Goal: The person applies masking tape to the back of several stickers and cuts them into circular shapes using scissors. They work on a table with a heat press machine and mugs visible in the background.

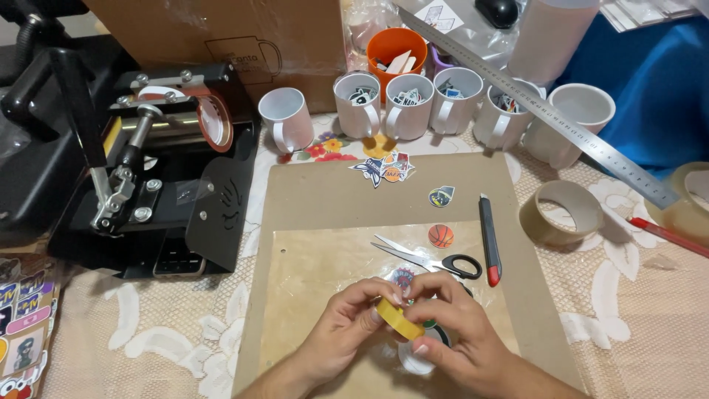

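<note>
Floral lace tablecloth (185,332) is covering the worktable, with a brown board (325,192) lying in the middle. Cardboard box (221,37) with a mug outline drawn on it is standing at the back. Colourful cut-out stickers (384,168) are lying at the board's far edge, a small round basketball sticker (441,236) nearer, and a sticker sheet (22,325) is poking in at bottom left. White mugs (408,106) are lining up behind the board, several stuffed with stickers, an orange cup (396,49) behind them. Black mug press (148,162) is sitting at left. Steel ruler (546,111) is resting across the mugs, clear tape rolls (565,213) at right. Scissors (432,258) and a utility knife (489,240) are lying just beyond the hands.

Left hand (347,325) and right hand (450,325) are both pinching a small yellow tape roll (399,318), fingers narrow and curled around it, over the board's near part. The roll is tilting on edge between the fingertips.
</note>
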